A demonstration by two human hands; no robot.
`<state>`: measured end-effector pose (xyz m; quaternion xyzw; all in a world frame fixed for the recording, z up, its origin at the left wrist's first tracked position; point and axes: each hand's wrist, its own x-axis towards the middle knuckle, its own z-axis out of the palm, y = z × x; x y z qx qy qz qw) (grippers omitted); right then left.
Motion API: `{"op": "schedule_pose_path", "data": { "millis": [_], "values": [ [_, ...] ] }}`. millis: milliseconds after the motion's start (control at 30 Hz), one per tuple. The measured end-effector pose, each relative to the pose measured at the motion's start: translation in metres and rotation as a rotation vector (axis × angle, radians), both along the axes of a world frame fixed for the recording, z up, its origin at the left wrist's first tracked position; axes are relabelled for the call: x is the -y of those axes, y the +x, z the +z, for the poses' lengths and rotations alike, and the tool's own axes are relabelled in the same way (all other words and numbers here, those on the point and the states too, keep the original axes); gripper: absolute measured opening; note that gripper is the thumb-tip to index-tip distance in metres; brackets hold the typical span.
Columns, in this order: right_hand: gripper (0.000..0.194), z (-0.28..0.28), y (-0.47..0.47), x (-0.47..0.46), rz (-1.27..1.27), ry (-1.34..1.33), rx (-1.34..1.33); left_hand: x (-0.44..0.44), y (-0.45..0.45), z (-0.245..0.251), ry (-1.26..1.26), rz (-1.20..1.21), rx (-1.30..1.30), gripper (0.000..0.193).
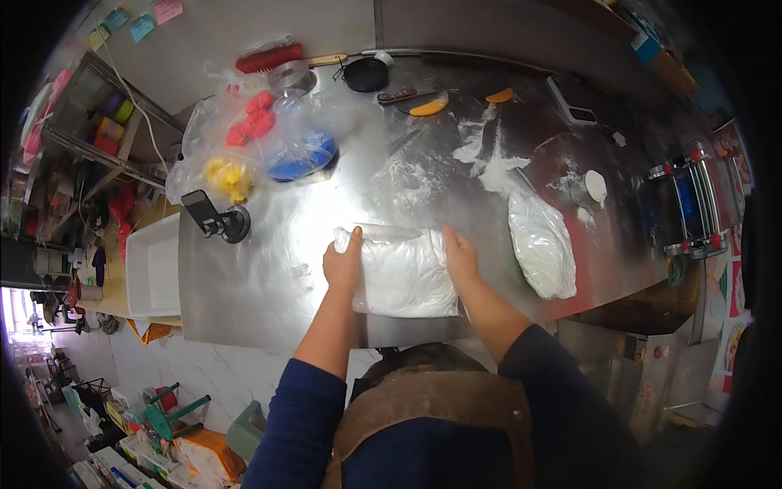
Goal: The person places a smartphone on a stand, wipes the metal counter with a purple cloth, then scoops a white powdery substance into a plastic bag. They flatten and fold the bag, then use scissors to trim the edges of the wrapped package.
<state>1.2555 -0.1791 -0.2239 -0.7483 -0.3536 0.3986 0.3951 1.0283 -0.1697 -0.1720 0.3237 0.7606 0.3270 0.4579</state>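
Observation:
A clear plastic bag of white powder [406, 278] lies at the near edge of the stainless steel table [256, 287]. My left hand [343, 260] grips its upper left corner, thumb on top. At the upper right corner, my right hand [461, 253] pinches the plastic. The bag's top edge is stretched between both hands. To the right lies a second plastic bag of white powder [542, 250], its narrow end pointing away from me. Beyond it, a metal cup [588, 191] with white powder lies tipped on its side. Loose white powder [498, 165] is scattered over the steel.
Plastic bags with red [252, 125], blue [305, 156] and yellow dough-like lumps [229, 177] sit back left, near a phone holder [229, 223]. Orange-edged scrapers [429, 105] and a digital scale [571, 104] lie behind. A roller machine [693, 198] stands right, a white tub [153, 269] left.

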Motion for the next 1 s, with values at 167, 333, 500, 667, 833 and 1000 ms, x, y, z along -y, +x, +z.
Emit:
{"op": "schedule_pose_path", "data": {
  "millis": [167, 333, 500, 667, 833, 1000],
  "values": [
    [0.058, 0.026, 0.015, 0.007, -0.104, -0.009, -0.256, 0.019, -0.004, 0.023, 0.119, 0.124, 0.306, 0.067],
    [0.051, 0.053, 0.02, -0.001, -0.045, 0.174, -0.526, 0.03, -0.019, 0.026, 0.246, 0.217, 0.433, 0.063],
    [0.024, 0.051, 0.034, 0.018, 0.263, 0.256, -0.474, 0.054, -0.027, -0.003, 0.183, 0.368, 0.462, 0.07],
    [0.029, 0.051, 0.059, 0.049, 0.782, 0.351, 0.09, 0.077, -0.028, -0.019, 0.09, 0.43, 0.493, 0.077],
    [0.031, 0.054, 0.038, 0.06, 0.767, 0.52, 0.242, 0.081, -0.036, -0.022, 0.097, 0.384, 0.599, 0.074],
    [0.027, 0.052, 0.011, 0.045, 0.811, 0.509, 0.494, 0.081, -0.045, -0.043, 0.102, 0.348, 0.637, 0.066]
  ]
}}
